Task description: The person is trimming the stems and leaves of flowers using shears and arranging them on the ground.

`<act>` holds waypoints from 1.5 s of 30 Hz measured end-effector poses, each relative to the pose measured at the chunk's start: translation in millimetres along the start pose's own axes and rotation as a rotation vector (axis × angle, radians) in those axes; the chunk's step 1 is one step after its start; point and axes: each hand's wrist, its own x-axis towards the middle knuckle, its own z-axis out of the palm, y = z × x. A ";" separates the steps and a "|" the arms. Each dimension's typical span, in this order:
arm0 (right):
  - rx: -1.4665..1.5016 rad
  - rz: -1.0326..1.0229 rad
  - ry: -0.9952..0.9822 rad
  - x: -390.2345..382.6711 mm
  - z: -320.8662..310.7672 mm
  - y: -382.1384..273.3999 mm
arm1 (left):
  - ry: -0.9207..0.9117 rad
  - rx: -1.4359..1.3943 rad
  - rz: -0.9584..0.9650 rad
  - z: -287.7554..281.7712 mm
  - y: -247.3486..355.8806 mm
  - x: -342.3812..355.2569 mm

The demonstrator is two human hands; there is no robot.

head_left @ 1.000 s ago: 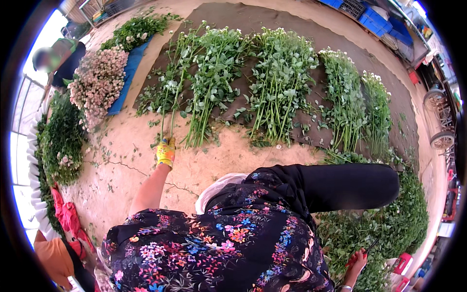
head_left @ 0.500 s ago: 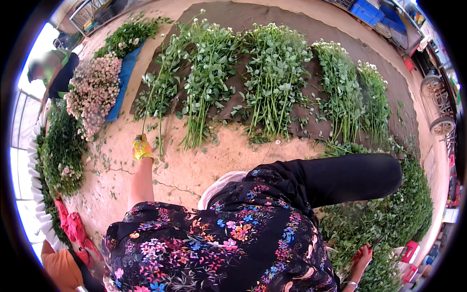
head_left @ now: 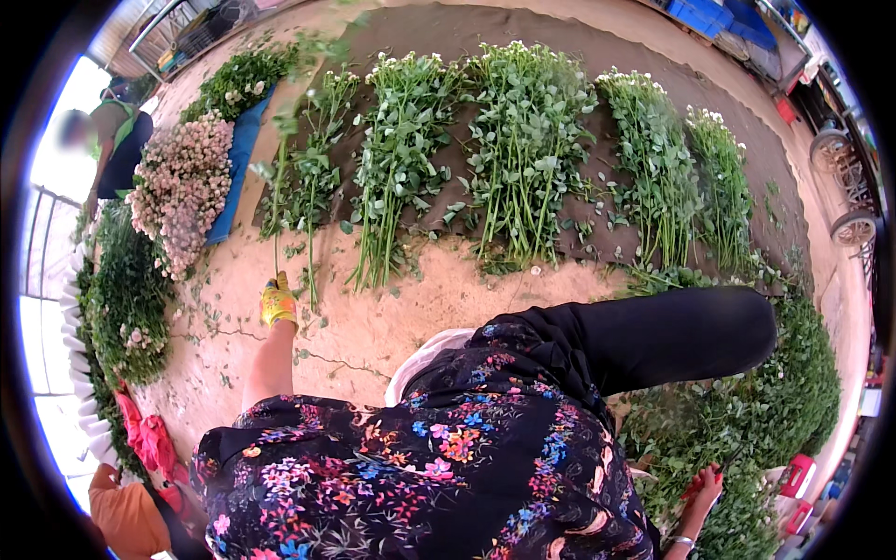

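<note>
My left hand [head_left: 278, 302], in a yellow patterned glove, is closed on the lower end of a long flower stem [head_left: 278, 201]. The stem stands away from me, its leafy top blurred. Just right of it, a small bunch of cut flowers [head_left: 313, 168] lies on the dark ground cloth [head_left: 448, 177]. Low at the right, beside the heap of green stems [head_left: 784, 392], my right hand [head_left: 707, 487] is closed around what look like red-handled shears; their dark tip is small and partly lost in the leaves.
Several bunches of white-flowered stems [head_left: 527, 149] lie in a row across the cloth. Pale pink flowers [head_left: 187, 177] are piled on a blue sheet [head_left: 245, 159] at the left, near a bending person [head_left: 121, 135]. Another person in orange [head_left: 129, 518] is at lower left. Wheels [head_left: 851, 229] stand far right.
My left hand has come slightly nearer to me with the stem, and the stem's top has swung left. My right hand stays low by the green heap.
</note>
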 end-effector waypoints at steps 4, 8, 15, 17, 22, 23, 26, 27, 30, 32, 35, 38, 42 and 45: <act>0.038 0.018 -0.017 -7.5 11.2 -7.4 | 0.027 0.012 0.080 7.2 8.6 22.8; 0.001 0.016 -0.048 -7.5 12.8 -11.2 | 0.021 0.037 0.206 17.3 40.0 59.1; 0.004 0.018 -0.066 -0.7 4.1 -6.8 | -0.304 0.538 0.198 54.9 118.2 89.4; -0.012 0.035 -0.078 3.1 5.6 -5.4 | -0.425 0.426 0.055 75.5 116.4 100.1; -0.084 0.025 -0.064 2.0 5.8 -5.6 | -0.503 0.670 0.323 69.8 136.6 68.6; -0.091 0.026 -0.061 2.8 6.7 -5.9 | -0.491 0.643 0.283 67.5 132.3 68.0; -0.087 0.033 -0.091 8.1 2.3 -4.8 | -0.447 0.548 0.177 61.1 119.6 67.4; -0.091 0.019 -0.092 11.3 -1.3 -2.3 | -0.431 0.526 0.158 58.3 117.1 67.5; -0.090 -0.003 -0.091 14.0 3.4 0.5 | -0.372 0.482 0.123 46.8 112.9 62.9; -0.092 0.010 -0.075 6.4 18.4 -14.8 | -0.299 0.459 0.108 33.0 110.0 53.8; -0.086 -0.012 -0.092 1.3 17.9 -20.9 | -0.046 0.317 0.231 14.4 141.8 34.6; -0.088 -0.015 -0.082 4.9 16.6 -19.1 | -0.026 -0.175 0.479 8.2 213.6 5.8; -0.080 -0.022 -0.068 0.8 21.0 -22.6 | -0.421 -0.377 0.538 48.3 345.1 -58.7; -0.090 -0.048 -0.064 0.5 18.7 -28.7 | -0.599 -0.254 0.436 84.9 419.6 -82.0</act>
